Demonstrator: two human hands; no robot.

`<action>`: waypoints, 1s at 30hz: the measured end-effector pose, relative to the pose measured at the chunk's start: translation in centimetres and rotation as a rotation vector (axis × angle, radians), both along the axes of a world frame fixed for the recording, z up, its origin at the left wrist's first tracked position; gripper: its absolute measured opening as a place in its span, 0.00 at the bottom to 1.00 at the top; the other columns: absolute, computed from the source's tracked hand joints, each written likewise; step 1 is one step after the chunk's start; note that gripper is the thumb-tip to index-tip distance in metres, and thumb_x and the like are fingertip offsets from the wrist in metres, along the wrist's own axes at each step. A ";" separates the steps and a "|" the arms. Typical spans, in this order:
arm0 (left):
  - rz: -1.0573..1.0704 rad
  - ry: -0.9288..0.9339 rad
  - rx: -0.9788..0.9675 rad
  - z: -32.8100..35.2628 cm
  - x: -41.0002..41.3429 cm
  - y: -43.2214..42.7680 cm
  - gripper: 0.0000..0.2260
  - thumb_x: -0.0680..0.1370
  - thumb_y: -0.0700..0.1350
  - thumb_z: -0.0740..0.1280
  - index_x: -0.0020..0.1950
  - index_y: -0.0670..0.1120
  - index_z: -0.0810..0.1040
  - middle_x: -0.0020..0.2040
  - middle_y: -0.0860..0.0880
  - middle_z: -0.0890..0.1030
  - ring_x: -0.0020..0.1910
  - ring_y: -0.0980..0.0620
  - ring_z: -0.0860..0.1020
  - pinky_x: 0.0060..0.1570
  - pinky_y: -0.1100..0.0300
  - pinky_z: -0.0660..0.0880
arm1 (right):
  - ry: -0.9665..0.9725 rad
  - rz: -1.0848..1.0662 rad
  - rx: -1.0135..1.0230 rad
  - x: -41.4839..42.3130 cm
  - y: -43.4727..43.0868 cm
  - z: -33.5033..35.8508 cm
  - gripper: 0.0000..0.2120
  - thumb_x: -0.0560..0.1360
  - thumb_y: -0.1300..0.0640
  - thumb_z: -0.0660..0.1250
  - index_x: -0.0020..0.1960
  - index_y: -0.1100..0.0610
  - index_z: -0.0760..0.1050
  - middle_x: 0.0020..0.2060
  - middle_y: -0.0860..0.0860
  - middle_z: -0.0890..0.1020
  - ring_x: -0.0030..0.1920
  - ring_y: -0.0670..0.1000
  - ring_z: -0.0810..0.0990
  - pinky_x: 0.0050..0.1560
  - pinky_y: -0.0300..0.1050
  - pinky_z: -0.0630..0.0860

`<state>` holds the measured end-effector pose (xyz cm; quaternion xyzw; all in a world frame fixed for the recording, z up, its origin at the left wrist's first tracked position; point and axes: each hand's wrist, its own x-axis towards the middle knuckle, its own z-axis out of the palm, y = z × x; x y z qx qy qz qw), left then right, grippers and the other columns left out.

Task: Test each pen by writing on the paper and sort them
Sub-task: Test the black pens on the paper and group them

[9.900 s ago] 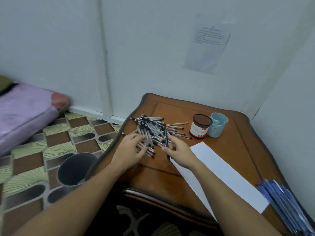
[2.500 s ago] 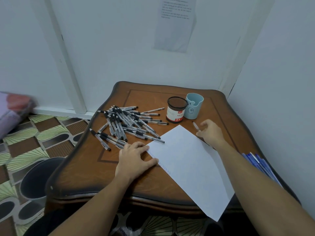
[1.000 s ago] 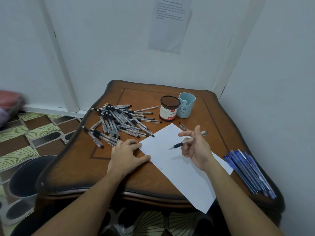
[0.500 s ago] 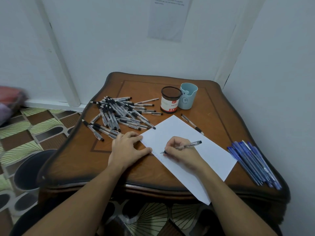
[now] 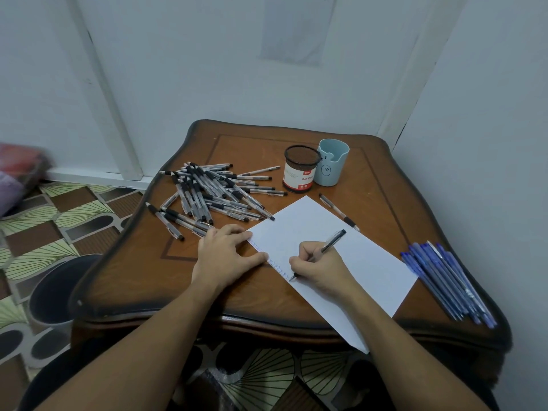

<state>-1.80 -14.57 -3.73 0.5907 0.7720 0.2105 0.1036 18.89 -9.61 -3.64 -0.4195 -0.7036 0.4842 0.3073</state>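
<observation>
Over the counter's (image 5: pixel 133 277) near edge paper (image 5: pixel 364 262) overhangs. I note left hand (image 5: pixel 222 256) fingers spread on its edge, right hand (image 5: pixel 321 269) fingers pinching pen (image 5: pixel 330 245). Mesh cup (image 5: pixel 299 176) contents indiscernible.

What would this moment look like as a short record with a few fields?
Writing: right hand grips a pen, tip on the paper near its left edge
Steadying: left hand lies flat, fingers on the paper's edge
Heap: pile of pens at the table's back left
Other pens: blue pens at the right edge; single pen beside the paper
Containers: mesh cup and blue cup, side by side at the back
Marks: small scribbles along the paper's edge
</observation>
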 end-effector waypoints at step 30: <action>-0.002 -0.024 -0.007 -0.1 -0.1 0.0 0.31 0.70 0.71 0.64 0.68 0.57 0.74 0.68 0.58 0.70 0.68 0.51 0.62 0.67 0.50 0.59 | -0.017 0.008 0.022 0.1 -0.1 0.4 0.19 0.73 0.66 0.68 0.29 0.58 0.63 0.27 0.51 0.66 0.29 0.45 0.65 0.31 0.37 0.62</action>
